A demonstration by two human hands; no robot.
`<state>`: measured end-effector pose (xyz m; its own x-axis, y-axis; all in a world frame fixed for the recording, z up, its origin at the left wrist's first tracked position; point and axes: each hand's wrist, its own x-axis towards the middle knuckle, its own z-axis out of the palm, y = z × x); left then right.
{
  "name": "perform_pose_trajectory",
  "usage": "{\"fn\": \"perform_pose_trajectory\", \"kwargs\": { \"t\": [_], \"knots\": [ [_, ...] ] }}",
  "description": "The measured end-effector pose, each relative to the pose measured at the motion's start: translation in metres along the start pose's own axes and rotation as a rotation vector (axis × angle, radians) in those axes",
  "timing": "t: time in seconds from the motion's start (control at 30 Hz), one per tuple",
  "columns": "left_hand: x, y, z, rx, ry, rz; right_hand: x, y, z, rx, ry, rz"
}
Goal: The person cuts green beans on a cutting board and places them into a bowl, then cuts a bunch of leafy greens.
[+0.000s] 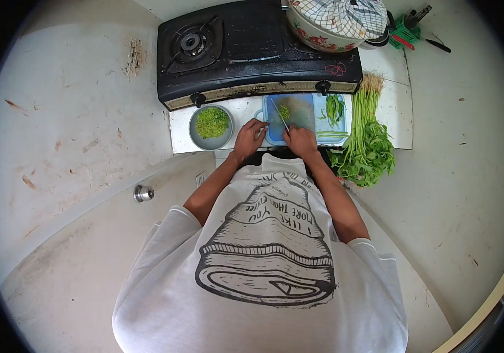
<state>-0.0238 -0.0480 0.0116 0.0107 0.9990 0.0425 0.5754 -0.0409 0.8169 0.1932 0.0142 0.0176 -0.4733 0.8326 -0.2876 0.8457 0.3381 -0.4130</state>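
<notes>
- Chopped greens (285,112) lie in a small heap on the blue cutting board (303,122), far of the right hand (300,142) and just beside the blade, mostly to its right.
- The right hand is closed round the handle of the knife (278,112); the blade slants away, its tip to the far left. A firm hold close to the blade should give the best control.
- The left hand (248,140) is at the board's left edge, near its handle, fingers bent and close together. Whether they pinch the edge or merely rest there, I cannot tell.
- For clean cutting, the left fingertips are best curled under, knuckles facing the blade, if they come in to feed the heap.
- Short, even strokes with the tip kept low should suit soft greens; sawing or pressing hard may bruise them.
- Gathering the heap tight before each pass should keep the pieces even.
- Loose leaves (335,110) lie on the board's right part, with pale green stems (331,135) near of them; apart from the blade, they leave it room.
- Left of the board, a bowl (211,144) holds more cut greens (212,122); a large leafy bunch (362,144) lies to the right.
</notes>
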Motion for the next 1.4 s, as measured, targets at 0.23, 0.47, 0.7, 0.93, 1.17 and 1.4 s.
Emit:
{"fn": "perform_pose_trajectory", "kwargs": {
  "t": [0.23,0.47,0.7,0.93,1.17,1.4],
  "knots": [
    [0.024,0.034,-0.009,-0.096,-0.095,-0.033,-0.007,-0.001,-0.022,0.033,0.064,0.020],
    [0.042,0.033,-0.004,0.103,-0.433,0.222,-0.011,0.007,-0.035,0.055,0.059,0.009],
    [0.069,0.017,-0.015,0.239,-0.549,0.185,-0.025,0.013,-0.052,0.013,0.041,0.012],
    [0.079,0.009,-0.013,0.221,-0.535,0.196,-0.046,0.024,-0.075,-0.004,-0.044,0.053],
    [0.068,0.009,-0.017,0.027,-0.406,0.042,-0.052,0.059,-0.075,-0.011,0.030,-0.006],
    [0.041,0.002,-0.022,-0.050,-0.262,-0.113,-0.033,0.062,-0.060,-0.134,-0.042,-0.031]
  ]
}}
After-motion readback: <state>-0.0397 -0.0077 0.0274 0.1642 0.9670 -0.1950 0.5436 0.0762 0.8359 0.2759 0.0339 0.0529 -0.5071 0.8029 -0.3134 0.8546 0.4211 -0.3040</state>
